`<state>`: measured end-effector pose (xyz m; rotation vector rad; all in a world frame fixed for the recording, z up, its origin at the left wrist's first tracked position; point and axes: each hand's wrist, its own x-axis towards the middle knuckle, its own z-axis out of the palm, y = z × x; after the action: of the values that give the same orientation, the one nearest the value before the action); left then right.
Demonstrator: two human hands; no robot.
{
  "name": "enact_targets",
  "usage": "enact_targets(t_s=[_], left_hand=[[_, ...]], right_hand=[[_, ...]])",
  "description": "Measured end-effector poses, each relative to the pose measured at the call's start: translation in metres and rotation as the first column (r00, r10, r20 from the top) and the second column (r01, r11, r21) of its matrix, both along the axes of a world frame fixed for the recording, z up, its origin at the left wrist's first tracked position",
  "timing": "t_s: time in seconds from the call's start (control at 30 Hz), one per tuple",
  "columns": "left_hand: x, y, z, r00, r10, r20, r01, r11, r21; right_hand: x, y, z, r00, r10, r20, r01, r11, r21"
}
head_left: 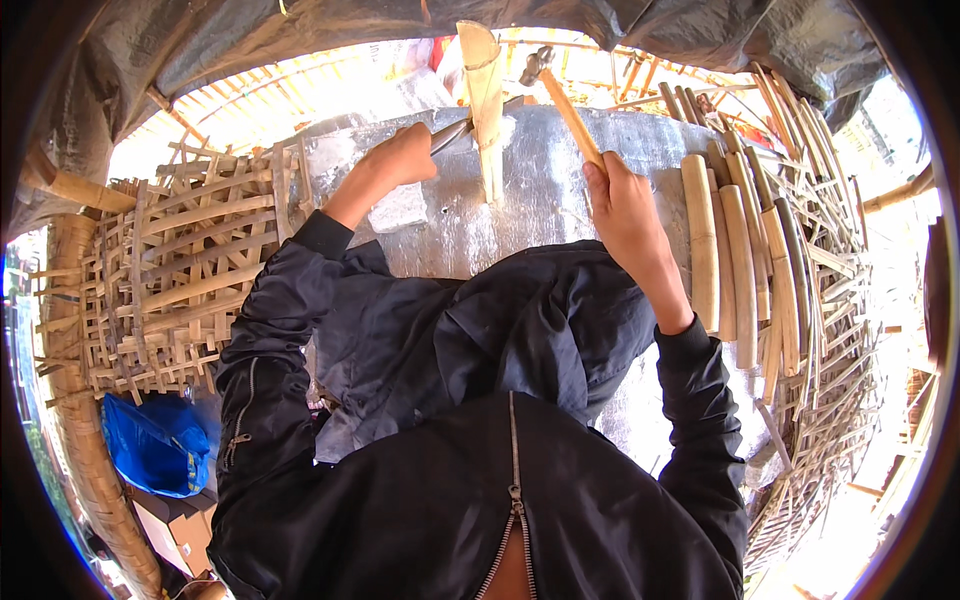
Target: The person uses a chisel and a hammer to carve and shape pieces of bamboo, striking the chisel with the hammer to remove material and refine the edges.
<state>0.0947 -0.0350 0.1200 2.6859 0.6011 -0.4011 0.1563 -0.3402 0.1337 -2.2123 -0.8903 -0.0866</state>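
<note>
My left hand (403, 157) is closed around a dark metal blade tool (452, 135), probably a knife, whose far end passes behind a split bamboo piece (484, 85). The pale bamboo stands nearly upright in front of me, wide at the top and narrow at its lower end. To its right, my right hand (622, 195) grips a hammer (570, 110) by its wooden handle, the metal head raised level with the bamboo's upper part. Beneath my left wrist lies a pale flat block (398, 208) on the grey sheet-covered surface (540, 215).
Several cut bamboo lengths (703, 240) lie on the right, beside a woven bamboo wall (835, 290). A bamboo lattice (200, 250) stands at the left, with a blue bag (155, 445) and a cardboard box (190, 535) below it. Dark plastic sheeting (330, 40) hangs overhead.
</note>
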Motion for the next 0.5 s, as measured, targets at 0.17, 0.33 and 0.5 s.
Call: enact_targets(t_s=[0.17, 0.33, 0.5], left_hand=[[0.000, 0.007, -0.009, 1.000, 0.014, 0.007, -0.014, 1.000, 0.003], [-0.005, 0.012, -0.023, 0.996, -0.020, 0.084, 0.018, 0.999, 0.027], [-0.008, 0.005, -0.012, 0.999, 0.001, 0.051, -0.002, 1.000, 0.031]], right_hand=[[0.002, 0.002, -0.005, 1.000, 0.007, 0.010, -0.007, 0.999, -0.047], [0.005, 0.005, 0.021, 1.000, 0.006, 0.030, -0.003, 0.996, -0.086], [0.005, 0.006, 0.075, 0.983, -0.022, 0.183, 0.010, 0.998, 0.068]])
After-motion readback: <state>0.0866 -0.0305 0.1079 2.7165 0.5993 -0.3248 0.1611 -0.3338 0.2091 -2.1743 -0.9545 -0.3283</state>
